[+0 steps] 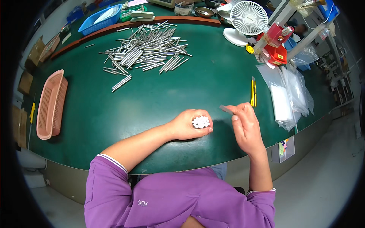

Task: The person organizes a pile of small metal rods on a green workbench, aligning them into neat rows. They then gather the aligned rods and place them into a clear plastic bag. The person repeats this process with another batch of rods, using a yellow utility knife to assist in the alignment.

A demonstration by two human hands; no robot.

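Observation:
My left hand (192,125) is wrapped round a bundle of thin rods (201,122), held with their white-looking ends toward me; the rest of their length is hidden in the fist. To its right, my raised right hand (245,127) pinches a small strip of clear film (226,109) between thumb and fingers, apart from the bundle. A large loose pile of silvery metal rods (144,49) lies farther off on the green tabletop (167,97). A few rods (121,83) lie together at the pile's near edge.
A pink basket (53,104) stands at the left. On the right lie a yellow box cutter (253,93) and clear plastic bags (283,98). A white fan (249,18), red boxes (276,53) and a blue tray (99,21) stand along the back, near a brown rail (182,19).

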